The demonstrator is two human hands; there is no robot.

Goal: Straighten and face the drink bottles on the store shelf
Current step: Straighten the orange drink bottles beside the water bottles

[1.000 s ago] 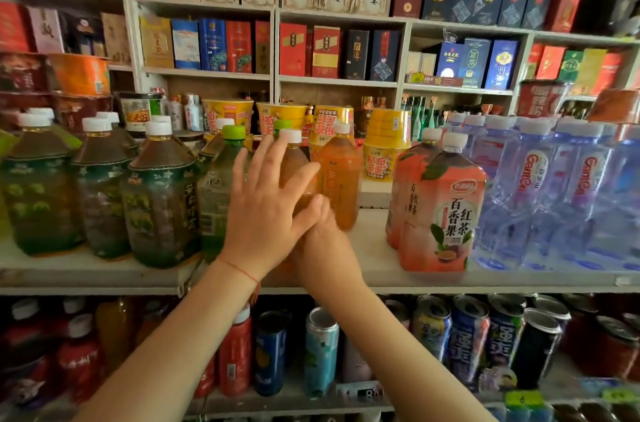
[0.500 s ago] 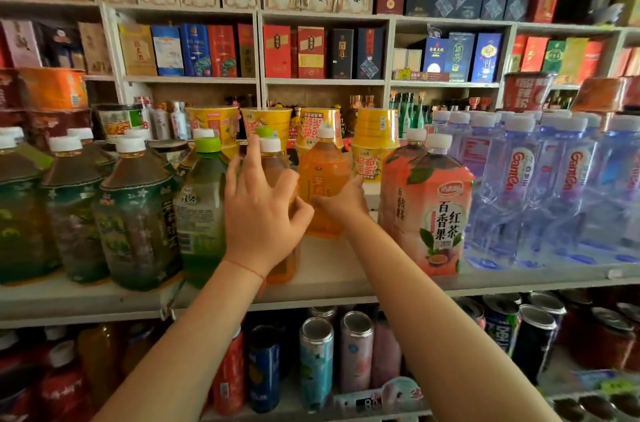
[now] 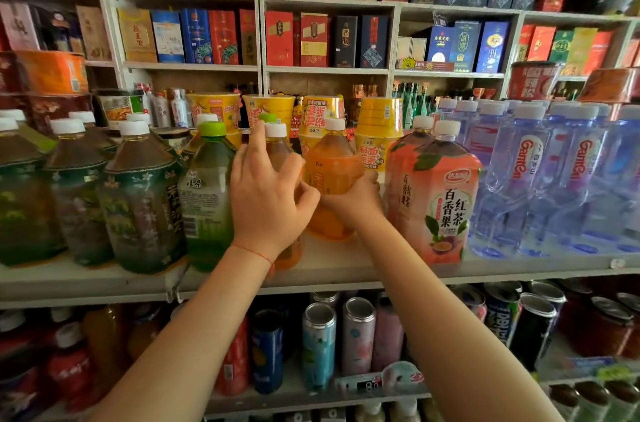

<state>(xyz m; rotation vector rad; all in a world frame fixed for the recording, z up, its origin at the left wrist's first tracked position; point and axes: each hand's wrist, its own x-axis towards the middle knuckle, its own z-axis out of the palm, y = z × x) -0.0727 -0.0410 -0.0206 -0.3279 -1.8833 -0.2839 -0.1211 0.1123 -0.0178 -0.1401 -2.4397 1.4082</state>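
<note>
On the middle shelf (image 3: 346,269), both hands work at the gap between the green tea bottle (image 3: 207,193) on the left and the pink passion-fruit tea bottle (image 3: 440,200) on the right. The left hand (image 3: 266,196) wraps around an amber bottle (image 3: 277,151) standing near the shelf's front edge; its fingers spread and curl over the bottle's shoulder, so only the white cap, the neck and a sliver of the base show past the hand. The right hand (image 3: 353,200) grips the orange bottle (image 3: 332,172), which stands upright farther back and just right of the amber one; the fingers curl round its lower body from the right side, and the label and white cap rise above the grip. The two hands touch at the thumbs. Dark tea bottles (image 3: 138,200) fill the shelf's left end, clear water bottles (image 3: 530,179) its right, and cans (image 3: 318,342) line the shelf below.
</note>
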